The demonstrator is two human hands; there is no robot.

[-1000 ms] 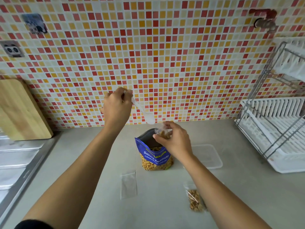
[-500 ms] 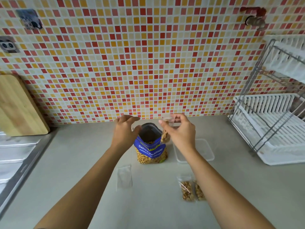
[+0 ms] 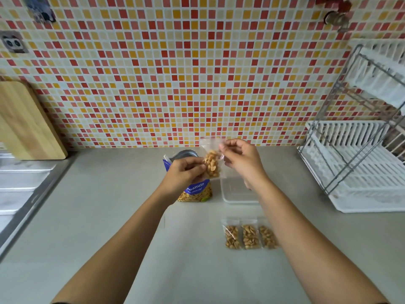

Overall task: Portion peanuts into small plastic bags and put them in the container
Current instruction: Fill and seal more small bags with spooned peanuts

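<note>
- Step in hand, as I read it: closing the filled small bag (image 3: 211,164). It is held in the air at frame centre, just above the big peanut bag (image 3: 195,191).
- Left hand (image 3: 186,172): fingers curled, pinching the small bag's lower left side, next to the nuts.
- Right hand (image 3: 242,160): fingertips pinching the bag's upper right edge, near the mouth.
- Small bag sits between the two hands and touches both. The left hand is lower and to the left, the right hand higher and to the right.
- Mouth sealed or not: cannot tell, the film is clear and blurry there.
- To do it well: keep the mouth up and let the nuts settle below the closing strip. Press out the air, then run the pinch across the whole top edge.
- Go light on the nut side. The film looks thin, and a hard squeeze could split it or push nuts out.
- Container (image 3: 237,195): clear tub on the bench (image 3: 109,216), just right of the big peanut bag, under the right wrist and partly hidden by it. It looks unfilled.
- Three filled bags (image 3: 249,236) lie in a row on the bench at lower centre-right, beside the right forearm and well apart from both hands. None is in the container yet.
- Also there: dish rack (image 3: 355,167) at right edge, cutting board (image 3: 24,123) leaning at left, sink (image 3: 19,185) at left edge.
</note>
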